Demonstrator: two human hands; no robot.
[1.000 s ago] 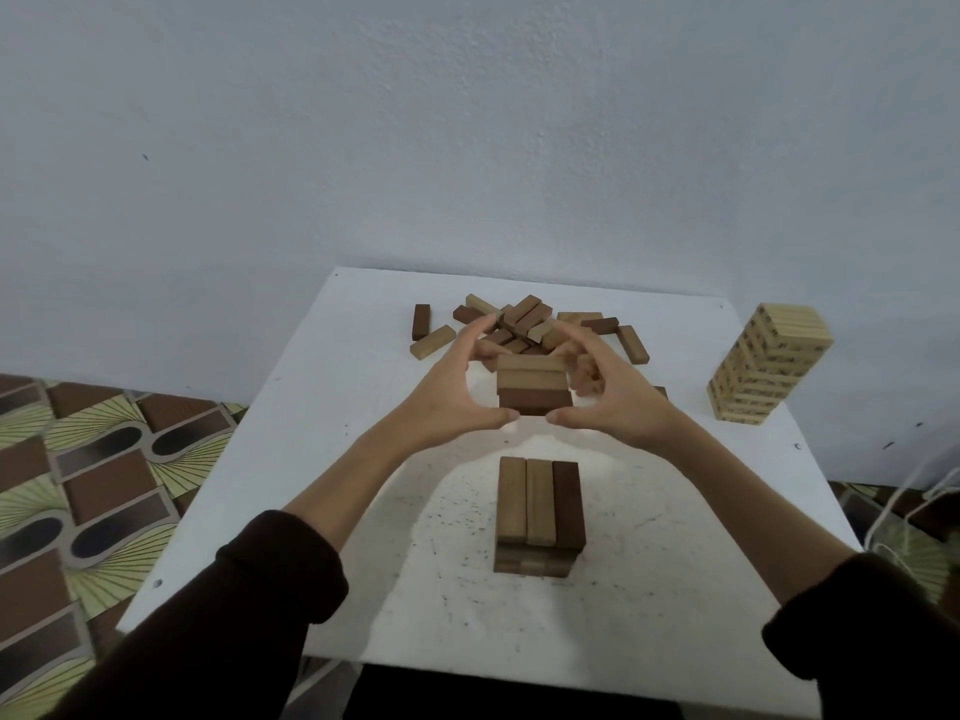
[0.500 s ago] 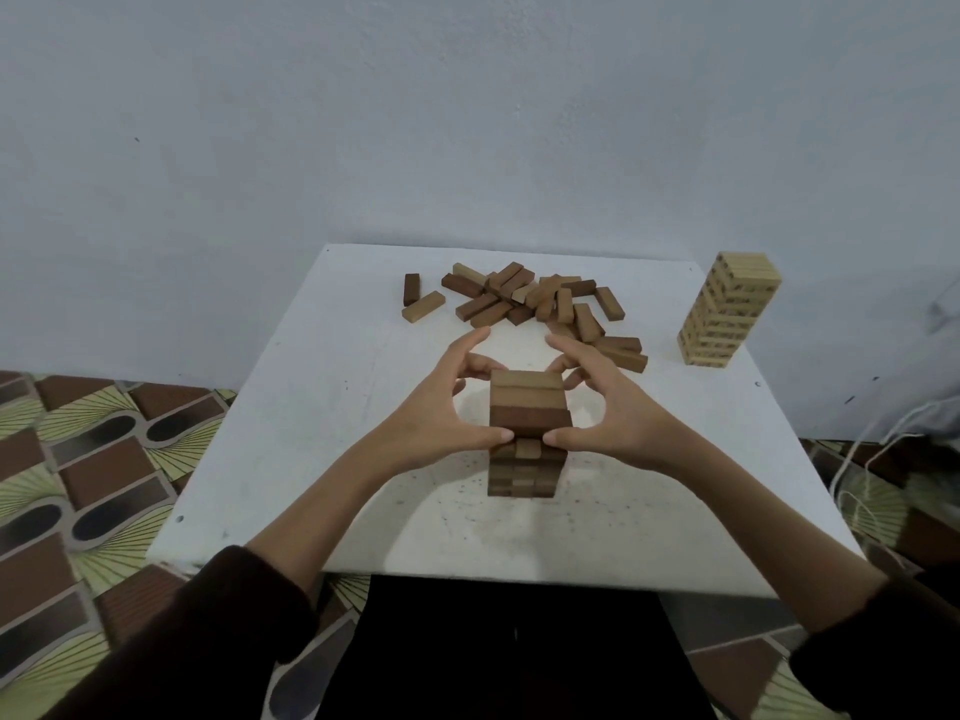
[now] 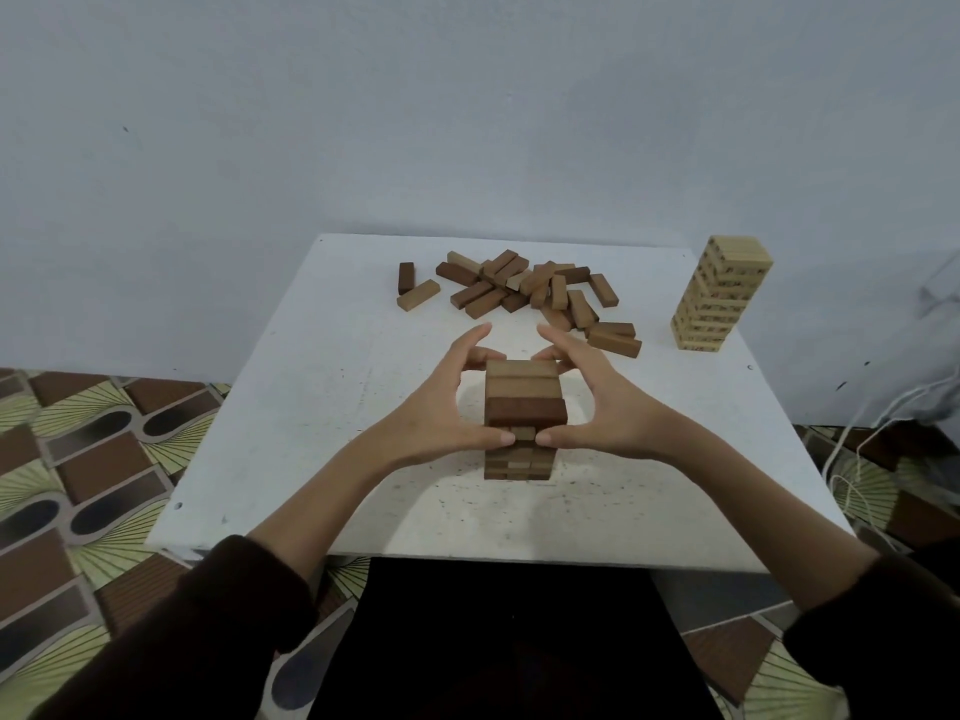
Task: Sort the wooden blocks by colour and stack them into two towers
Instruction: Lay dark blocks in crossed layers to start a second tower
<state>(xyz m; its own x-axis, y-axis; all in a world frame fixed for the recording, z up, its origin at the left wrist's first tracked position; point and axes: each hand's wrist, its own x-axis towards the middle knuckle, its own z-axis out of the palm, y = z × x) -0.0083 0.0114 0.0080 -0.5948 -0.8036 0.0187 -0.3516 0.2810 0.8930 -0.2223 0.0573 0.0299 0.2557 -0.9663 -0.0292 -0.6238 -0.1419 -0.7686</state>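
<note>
Head: L/R hands point(image 3: 436, 407) point(image 3: 602, 402) grip rectangular wood-block tower point(image 3: 524, 392).

Plain pale blue-grey wall point(image 3: 467, 106); white square table point(image 3: 291, 397) against it; patterned brown-green floor point(image 3: 78, 459); white cords point(image 3: 857, 449) right.

Brown tower point(image 3: 524, 392) upright; blocks point(image 3: 519, 288) scattered behind

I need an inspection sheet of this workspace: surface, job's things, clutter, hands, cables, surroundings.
Surface: white table, speckled with dark marks.
Job's things: brown tower at centre; loose blocks piled at the far side; pale tower at the far right corner.
Clutter: nothing seen.
Hands: left hand and right hand grip the brown tower near its top.
Cables: white cords on the floor, right.
Surroundings: plain wall; patterned floor.
</note>
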